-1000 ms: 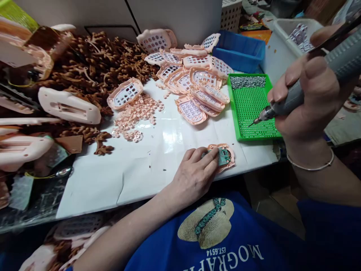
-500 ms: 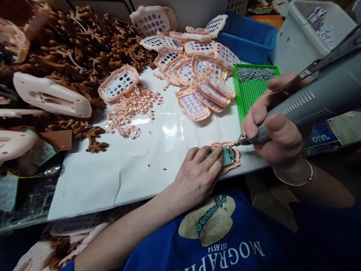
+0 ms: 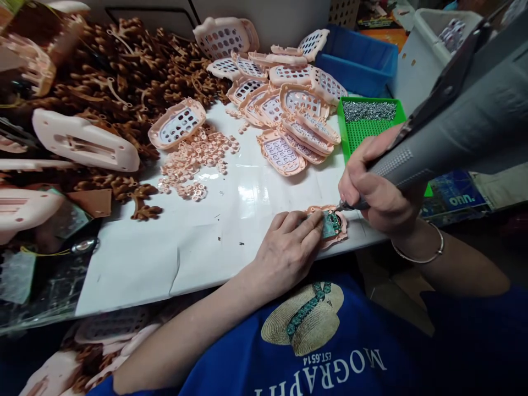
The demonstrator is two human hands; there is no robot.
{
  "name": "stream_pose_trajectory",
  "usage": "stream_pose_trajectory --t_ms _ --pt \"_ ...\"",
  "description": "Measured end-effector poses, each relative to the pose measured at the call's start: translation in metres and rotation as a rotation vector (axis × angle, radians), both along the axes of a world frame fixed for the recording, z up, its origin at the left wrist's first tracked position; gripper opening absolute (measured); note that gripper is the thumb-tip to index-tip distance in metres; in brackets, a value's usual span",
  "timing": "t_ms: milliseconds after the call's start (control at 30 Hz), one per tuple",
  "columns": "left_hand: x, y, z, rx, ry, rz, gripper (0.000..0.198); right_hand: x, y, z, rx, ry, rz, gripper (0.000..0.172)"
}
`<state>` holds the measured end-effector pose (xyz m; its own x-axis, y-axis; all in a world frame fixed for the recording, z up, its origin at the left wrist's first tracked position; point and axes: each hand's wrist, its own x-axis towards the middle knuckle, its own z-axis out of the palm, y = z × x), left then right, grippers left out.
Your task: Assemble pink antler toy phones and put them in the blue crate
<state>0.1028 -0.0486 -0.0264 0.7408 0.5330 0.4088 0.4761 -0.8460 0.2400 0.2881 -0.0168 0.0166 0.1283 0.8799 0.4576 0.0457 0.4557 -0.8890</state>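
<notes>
Near the table's front edge lies a pink plastic casing [image 3: 344, 233] with a green circuit board [image 3: 331, 225] inside it. My left hand [image 3: 286, 245] rests over the casing's left part, its fingers close together and holding the casing against the table. They hide part of the board. In my right hand [image 3: 377, 190] is a grey electric screwdriver [image 3: 445, 132], gripped low near its nose. The screwdriver slants down to the left, and its bit meets the upper edge of the board. Whether a screw sits under the bit is too small to tell.
A green tray [image 3: 371, 129] of small screws stands beyond my right hand, before a blue bin [image 3: 358, 60]. Pink casing halves [image 3: 284, 154] are heaped at the back. Small pink buttons [image 3: 193, 162] and brown plastic parts [image 3: 165, 71] lie to the left.
The screwdriver's body and my right hand have moved slightly left and tilted, with the bit still at the board's upper edge. My left hand has stayed on the casing. The view has shifted a little.
</notes>
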Motion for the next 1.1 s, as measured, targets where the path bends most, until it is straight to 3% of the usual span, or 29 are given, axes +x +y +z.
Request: stream_pose_trajectory --t_ms 133,200,400,500,633,1100 --pt "0.0 0.001 -0.002 0.007 -0.013 -0.008 0.021 0.0 0.005 0.003 0.061 0.156 0.169 0.027" --pt "-0.001 0.001 -0.003 0.007 -0.017 -0.009 0.022 0.005 0.007 0.011 0.077 0.163 0.183 0.03" --pt "-0.008 0.001 -0.004 0.007 -0.031 0.021 0.03 0.054 0.022 0.034 0.269 -0.001 -0.141 0.024" --pt "-0.01 0.001 -0.004 -0.041 -0.082 0.044 0.032 0.09 0.04 0.026 0.311 -0.058 -0.356 0.025" --pt "-0.011 0.002 -0.005 -0.118 -0.15 0.014 0.033 0.122 0.061 0.007 0.328 -0.044 -0.488 0.029" --pt "-0.011 0.001 -0.004 -0.168 -0.148 0.023 0.033 0.136 0.072 -0.018 0.351 -0.098 -0.548 0.028"
